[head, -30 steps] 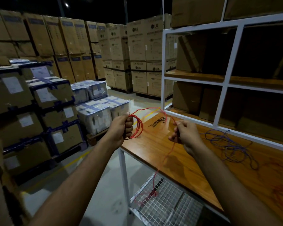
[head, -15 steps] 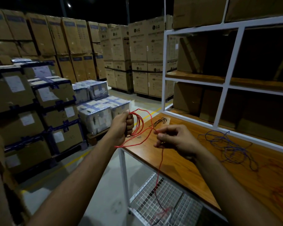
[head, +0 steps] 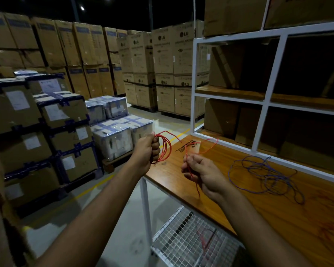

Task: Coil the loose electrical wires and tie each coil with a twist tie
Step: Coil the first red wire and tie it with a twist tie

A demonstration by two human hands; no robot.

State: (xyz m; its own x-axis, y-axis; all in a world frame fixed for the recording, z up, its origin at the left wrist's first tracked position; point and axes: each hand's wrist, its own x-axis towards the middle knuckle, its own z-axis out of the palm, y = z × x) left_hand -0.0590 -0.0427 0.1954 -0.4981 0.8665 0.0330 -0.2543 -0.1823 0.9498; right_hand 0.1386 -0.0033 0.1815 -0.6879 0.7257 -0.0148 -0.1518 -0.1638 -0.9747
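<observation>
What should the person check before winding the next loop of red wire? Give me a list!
1. Left hand grips the red coil: ok.
2. Right hand pinches the loose red wire: ok.
3. Red tail free of snags below the table: cannot tell.
4. Twist ties near on the wooden table: ok.
5. Blue wire lies apart from the red: ok.

Your left hand [head: 146, 150]: raised at the bench edge, fist curled, gripping loops of red wire [head: 165, 149]. Your right hand [head: 202, 173]: lower and nearer you, palm turned up, fingers curled, pinching the wire's free run; both forearms bare, extended forward
</observation>
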